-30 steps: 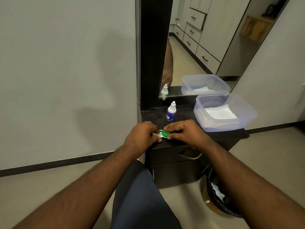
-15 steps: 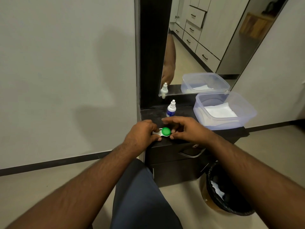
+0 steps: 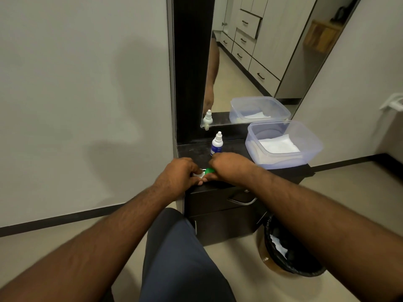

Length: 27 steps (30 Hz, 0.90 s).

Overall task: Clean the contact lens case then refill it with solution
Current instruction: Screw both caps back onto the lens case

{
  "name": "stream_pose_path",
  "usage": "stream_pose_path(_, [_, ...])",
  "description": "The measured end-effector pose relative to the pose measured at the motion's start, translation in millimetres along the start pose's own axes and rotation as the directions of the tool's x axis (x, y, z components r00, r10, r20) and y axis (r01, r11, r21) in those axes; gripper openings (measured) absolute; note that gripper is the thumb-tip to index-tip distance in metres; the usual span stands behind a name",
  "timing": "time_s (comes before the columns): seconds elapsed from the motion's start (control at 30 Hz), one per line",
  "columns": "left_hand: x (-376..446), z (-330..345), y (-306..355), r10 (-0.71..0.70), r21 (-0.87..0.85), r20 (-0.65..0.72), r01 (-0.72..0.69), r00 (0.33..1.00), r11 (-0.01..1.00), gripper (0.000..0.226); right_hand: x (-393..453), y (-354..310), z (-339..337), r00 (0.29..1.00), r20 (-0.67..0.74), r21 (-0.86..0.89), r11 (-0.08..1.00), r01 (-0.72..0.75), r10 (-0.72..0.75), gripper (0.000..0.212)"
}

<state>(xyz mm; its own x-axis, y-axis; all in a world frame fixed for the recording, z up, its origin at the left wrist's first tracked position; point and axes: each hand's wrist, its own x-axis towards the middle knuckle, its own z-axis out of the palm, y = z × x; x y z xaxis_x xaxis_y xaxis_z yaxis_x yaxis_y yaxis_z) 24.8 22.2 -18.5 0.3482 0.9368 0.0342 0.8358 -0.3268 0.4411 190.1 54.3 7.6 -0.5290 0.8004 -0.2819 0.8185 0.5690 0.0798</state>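
both my forearms reach forward from the bottom corners and converge near the middle of the view, bare to the wrist. my left hand (image 3: 177, 174) is curled knuckles-up, its fingers (image 3: 197, 172) bent down and pinched together at the tips. my right hand (image 3: 229, 165) sits just beside it, also knuckles-up, its fingers (image 3: 214, 164) curled in toward the left hand so the two sets of fingertips nearly meet.

Mirror (image 3: 250, 62), plastic tub (image 3: 314, 149), lined bin (image 3: 305, 269)
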Motion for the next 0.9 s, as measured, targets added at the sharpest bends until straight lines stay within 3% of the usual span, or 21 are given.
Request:
stream_pose_path(0.1, [-1, 0, 1, 0.002, -0.005, -0.004, -0.002, 1.000, 1.000, 0.037, -4, 2, -2, 1.000, 0.011, -0.036, 0.999, 0.012, -0.012, 0.054])
stream_pose_path(0.27, [-1, -2, 3, -0.006, -0.023, 0.014, 0.006, 1.000, 1.000, 0.038, -18, 12, -4, 0.987, -0.092, 0.241, 0.959, 0.149, -0.131, 0.052])
stream_pose_path(0.43, [-2, -2, 4, -0.027, -0.033, 0.012, 0.027, 1.000, 0.999, 0.037, -11, 5, -3, 0.993, -0.078, 0.152, 0.983, 0.102, -0.091, 0.036])
stream_pose_path(0.67, [-4, -2, 7, -0.057, -0.042, -0.006, 0.056, 0.998, 0.998, 0.035, -8, -3, 5, 0.996, -0.090, 0.068, 0.998, 0.017, -0.011, 0.042])
stream_pose_path(0.9, [-3, -2, 6, -0.047, -0.043, -0.006, 0.047, 0.999, 0.998, 0.034, -16, 8, 5, 0.986, -0.151, 0.235, 0.966, 0.111, -0.077, 0.038])
